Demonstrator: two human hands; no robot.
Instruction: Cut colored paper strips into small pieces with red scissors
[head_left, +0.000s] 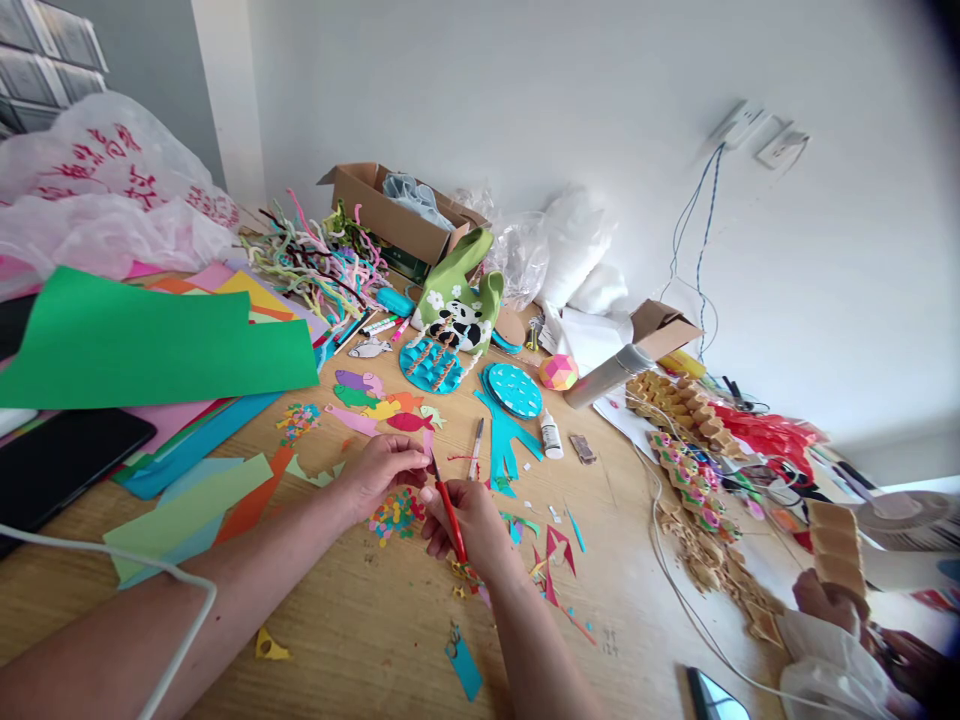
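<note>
My right hand [471, 528] is wrapped round red-handled scissors [451, 520], whose blades point up and away from me. Beside the blades, my left hand [384, 468] pinches a small pink paper strip [428, 442]. Below the hands is a pile of colourful paper confetti [394, 515], partly covered by my fingers. Just beyond them lie several cut paper fish, among them a red fish [410, 422] and a green fish [354, 397]. A pen [476, 448] and blue paper strips [501, 450] lie to the right of the blades.
Green paper sheets [165, 345] and a black phone [82, 470] occupy the left. Behind are pipe cleaners [322, 265], a cardboard box [390, 215] and a green panda bag [457, 310]. A tumbler [609, 375] and white cable [660, 520] are rightward. Another person's hand [829, 600] holds tan cardboard.
</note>
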